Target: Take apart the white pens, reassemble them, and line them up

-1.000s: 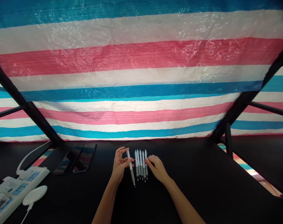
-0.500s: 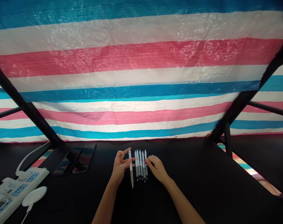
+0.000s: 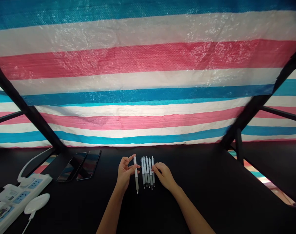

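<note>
Head view: left hand (image 3: 125, 174) closed in a pinch on 1 white click pen (image 3: 136, 174), thumb and fingertips around the barrel near its middle, the pen nearly upright with its tip down (whether the tip touches the desk, impossible to tell from this angle). Just to the right, a row of 5 matching pens (image 3: 148, 172) side by side on the black desk (image 3: 211, 201), tips toward the body. Right hand (image 3: 164, 176) loose and not grasping, its fingertips (image 3: 155, 168) against the right side of the row. Probably light, stiff and smooth pens: easy to lift, prone to rolling, with the grey grip section or mid-barrel the likeliest secure hold. Farther left on the desk, 2 smartphones (image 3: 80, 165) side by side, a white power strip (image 3: 16, 200) and a round white wireless charger (image 3: 36, 203). Beyond the desk, a striped blue, white and pink tarpaulin (image 3: 148, 55).
</note>
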A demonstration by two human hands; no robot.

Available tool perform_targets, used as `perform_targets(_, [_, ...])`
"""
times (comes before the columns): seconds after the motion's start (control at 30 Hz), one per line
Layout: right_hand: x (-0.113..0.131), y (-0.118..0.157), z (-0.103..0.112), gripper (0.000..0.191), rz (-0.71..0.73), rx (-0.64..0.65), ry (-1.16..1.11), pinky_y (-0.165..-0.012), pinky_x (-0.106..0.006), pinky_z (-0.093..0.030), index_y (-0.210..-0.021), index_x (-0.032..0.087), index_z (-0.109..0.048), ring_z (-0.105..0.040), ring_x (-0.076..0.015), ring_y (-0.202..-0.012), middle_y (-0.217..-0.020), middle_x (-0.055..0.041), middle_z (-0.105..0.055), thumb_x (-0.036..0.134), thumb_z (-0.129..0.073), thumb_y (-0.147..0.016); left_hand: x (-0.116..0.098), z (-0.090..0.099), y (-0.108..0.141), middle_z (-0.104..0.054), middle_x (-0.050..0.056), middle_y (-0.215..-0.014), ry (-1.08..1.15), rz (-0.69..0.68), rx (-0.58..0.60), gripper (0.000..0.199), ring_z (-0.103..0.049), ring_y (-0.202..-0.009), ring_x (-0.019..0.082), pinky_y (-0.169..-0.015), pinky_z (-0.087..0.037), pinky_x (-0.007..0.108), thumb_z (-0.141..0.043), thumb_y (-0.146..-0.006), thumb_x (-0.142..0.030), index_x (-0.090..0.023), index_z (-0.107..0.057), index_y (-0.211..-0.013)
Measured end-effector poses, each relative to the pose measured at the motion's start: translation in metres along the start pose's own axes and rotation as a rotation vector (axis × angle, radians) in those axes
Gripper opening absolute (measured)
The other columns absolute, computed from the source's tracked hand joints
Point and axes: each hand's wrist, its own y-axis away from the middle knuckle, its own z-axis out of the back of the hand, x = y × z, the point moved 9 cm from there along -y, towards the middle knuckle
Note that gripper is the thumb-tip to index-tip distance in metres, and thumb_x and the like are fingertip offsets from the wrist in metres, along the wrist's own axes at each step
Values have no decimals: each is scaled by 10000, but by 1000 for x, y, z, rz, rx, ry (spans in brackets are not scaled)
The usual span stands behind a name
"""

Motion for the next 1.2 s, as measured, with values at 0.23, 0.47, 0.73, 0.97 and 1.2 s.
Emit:
perform_targets(0.23, [-3, 0, -1, 414, -10, 2, -1, -658, -283, -379, -658, 199, -542, -517, -159, -670, -660, -16, -562, 361, -304, -955, 3, -4, 1, -464, 125, -1349, -15, 22, 28, 466, -684, -821, 225, -576, -574, 301, -729, -653, -310, -231, -416, -989])
perform_targets(0.47, [-4, 1, -1, 412, -15, -2, 6, -658, -283, -380, -655, 196, -541, -513, -155, -669, -663, -15, -562, 357, -310, -956, 4, -4, 1, -426, 137, -1383, -3, 32, 32, 525, -677, -862, 243, -592, -579, 305, -719, -666, -297, -239, -426, -1097])
perform_targets(0.73, [-3, 1, 1, 395, -12, -2, 7, -661, -285, -381, -669, 200, -551, -515, -155, -672, -668, -15, -565, 340, -317, -954, 4, -3, 1, -492, 107, -1314, -8, 37, 7, 410, -682, -738, 187, -533, -567, 278, -752, -603, -291, -193, -498, -909])
perform_targets(0.97, [-3, 1, 0, 402, -7, 3, 9, -660, -283, -383, -660, 201, -544, -516, -154, -669, -664, -13, -563, 348, -313, -955, 4, 3, 0, -521, 98, -1238, -13, 6, -35, 363, -658, -639, 141, -500, -558, 278, -751, -598, -310, -173, -462, -770])
perform_targets(1.2, [-5, 1, -2, 393, -12, 6, 11, -655, -282, -381, -663, 201, -541, -518, -153, -666, -671, -13, -569, 345, -320, -954, 1, 1, 0, -480, 104, -1320, -47, -6, -26, 385, -675, -777, 189, -570, -567, 289, -711, -650, -342, -200, -531, -960])
